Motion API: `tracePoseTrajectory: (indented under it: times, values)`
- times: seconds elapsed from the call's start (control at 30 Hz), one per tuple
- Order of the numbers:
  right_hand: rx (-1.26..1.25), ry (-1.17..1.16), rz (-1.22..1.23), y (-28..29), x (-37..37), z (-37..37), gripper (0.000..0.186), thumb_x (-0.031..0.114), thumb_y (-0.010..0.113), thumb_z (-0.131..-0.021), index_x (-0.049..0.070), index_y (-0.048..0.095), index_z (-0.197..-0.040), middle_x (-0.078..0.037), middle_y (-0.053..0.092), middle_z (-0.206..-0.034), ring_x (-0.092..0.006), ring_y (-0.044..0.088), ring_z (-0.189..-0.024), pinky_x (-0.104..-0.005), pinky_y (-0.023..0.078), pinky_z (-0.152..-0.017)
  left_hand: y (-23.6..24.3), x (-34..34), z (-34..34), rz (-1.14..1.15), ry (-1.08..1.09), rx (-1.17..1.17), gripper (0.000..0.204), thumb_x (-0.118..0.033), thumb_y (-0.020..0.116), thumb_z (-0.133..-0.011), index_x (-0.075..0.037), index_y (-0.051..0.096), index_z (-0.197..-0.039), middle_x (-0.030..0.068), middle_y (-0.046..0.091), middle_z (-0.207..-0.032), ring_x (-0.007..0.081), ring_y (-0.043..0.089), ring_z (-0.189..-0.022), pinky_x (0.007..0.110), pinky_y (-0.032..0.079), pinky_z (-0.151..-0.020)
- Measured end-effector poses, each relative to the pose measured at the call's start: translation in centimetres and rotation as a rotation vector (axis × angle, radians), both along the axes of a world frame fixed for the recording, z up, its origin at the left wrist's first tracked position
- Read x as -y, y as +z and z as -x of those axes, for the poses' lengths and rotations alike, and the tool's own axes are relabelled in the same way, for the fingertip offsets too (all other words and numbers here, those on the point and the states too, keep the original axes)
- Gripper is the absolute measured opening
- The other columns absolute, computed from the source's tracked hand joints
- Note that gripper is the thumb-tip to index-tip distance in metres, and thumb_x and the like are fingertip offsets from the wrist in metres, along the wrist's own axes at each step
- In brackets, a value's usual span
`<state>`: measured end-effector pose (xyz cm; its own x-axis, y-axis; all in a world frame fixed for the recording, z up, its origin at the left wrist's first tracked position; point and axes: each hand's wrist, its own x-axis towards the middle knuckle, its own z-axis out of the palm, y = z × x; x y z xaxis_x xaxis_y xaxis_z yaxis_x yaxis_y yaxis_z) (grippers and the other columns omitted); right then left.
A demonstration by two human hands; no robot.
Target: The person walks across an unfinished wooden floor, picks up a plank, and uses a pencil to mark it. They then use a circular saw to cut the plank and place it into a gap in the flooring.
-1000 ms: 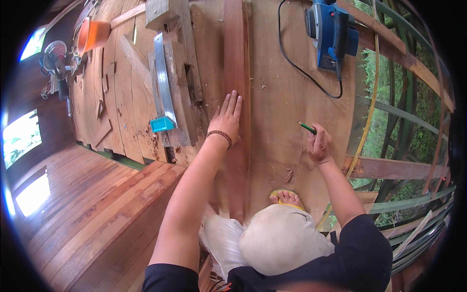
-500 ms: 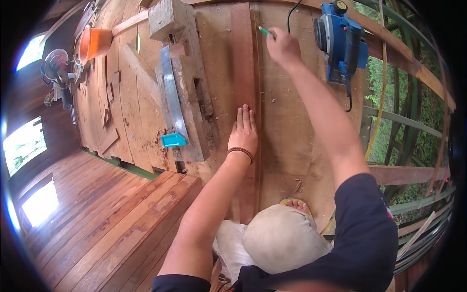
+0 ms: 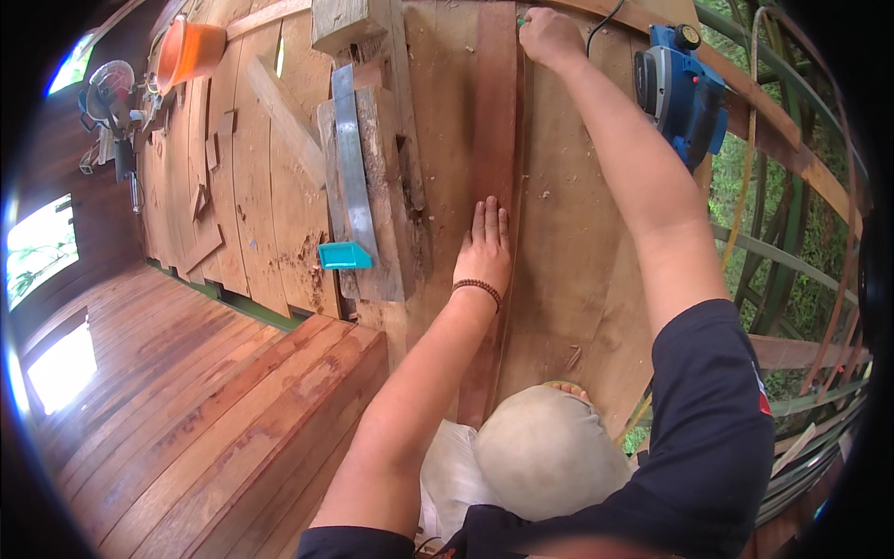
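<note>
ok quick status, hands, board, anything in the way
Left hand flat on reddish board. Right hand farther up by its right edge, gripping green pencil, mostly hidden. Blue power planer right of the board, apart from it.

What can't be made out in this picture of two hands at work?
All in the head view:
Most of the green pencil: hidden by the right hand.
Whether its tip touches the reddish board: too small to tell.
The board's far end: cut off by the top edge.
Board surface under the left hand: covered by it.
</note>
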<state>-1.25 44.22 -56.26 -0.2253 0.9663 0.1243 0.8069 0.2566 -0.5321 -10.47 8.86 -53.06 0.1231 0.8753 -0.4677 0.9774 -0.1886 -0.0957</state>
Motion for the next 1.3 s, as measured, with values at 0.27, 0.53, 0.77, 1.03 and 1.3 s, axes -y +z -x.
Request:
tracePoseTrajectory:
  times: [0.27,0.53,0.77,1.03,1.3]
  values:
    - [0.071,0.128,0.265,2.4,6.7,-1.2,0.027,0.020,0.052,-0.086,0.004,0.071,-0.096,-0.023,0.070,-0.098,-0.0404,0.067,-0.094,-0.0485,0.054,-0.082,0.1,0.0,0.4,-0.007,0.000,0.026,0.061,-0.008,0.046,-0.093,0.005,0.027,-0.150,0.0222,0.020,-0.159,0.0334,0.026,-0.147,0.037,0.039,-0.112]
    - [0.102,0.146,0.349,4.6,21.4,-1.8,0.019,0.016,0.056,-0.082,0.004,0.069,-0.090,-0.021,0.069,-0.086,-0.0393,0.068,-0.082,-0.0487,0.055,-0.075,0.2,0.0,0.3,-0.007,0.014,0.015,0.059,-0.010,0.044,-0.095,0.002,0.027,-0.150,0.0190,0.020,-0.160,0.0312,0.023,-0.148,0.040,0.038,-0.113]
    - [0.032,0.185,0.406,5.4,27.8,-2.7,0.019,0.013,0.057,-0.082,0.001,0.067,-0.093,-0.021,0.069,-0.086,-0.0386,0.068,-0.081,-0.0481,0.055,-0.074,1.0,-0.1,0.8,0.024,0.020,0.035,0.069,-0.012,0.052,-0.091,-0.001,0.023,-0.152,0.0165,0.016,-0.162,0.0281,0.021,-0.149,0.042,0.037,-0.114]
    - [0.040,0.232,0.475,5.6,37.1,-3.7,0.015,0.013,0.058,-0.082,0.003,0.065,-0.090,-0.020,0.069,-0.085,-0.0399,0.067,-0.077,-0.0490,0.055,-0.071,1.3,0.1,1.5,0.075,0.074,0.081,0.071,-0.021,0.055,-0.092,-0.011,0.022,-0.155,0.0044,0.012,-0.164,0.0206,0.020,-0.150,0.053,0.035,-0.113]
    - [-0.175,0.126,0.359,4.2,32.3,-4.1,0.018,0.017,0.057,-0.083,0.001,0.065,-0.082,-0.027,0.065,-0.079,-0.0456,0.064,-0.079,-0.0511,0.053,-0.072,0.1,0.6,1.5,-0.007,0.057,0.035,0.123,-0.026,0.090,-0.061,-0.010,0.014,-0.156,0.0052,0.011,-0.164,0.0223,0.016,-0.150,0.048,0.024,-0.120]
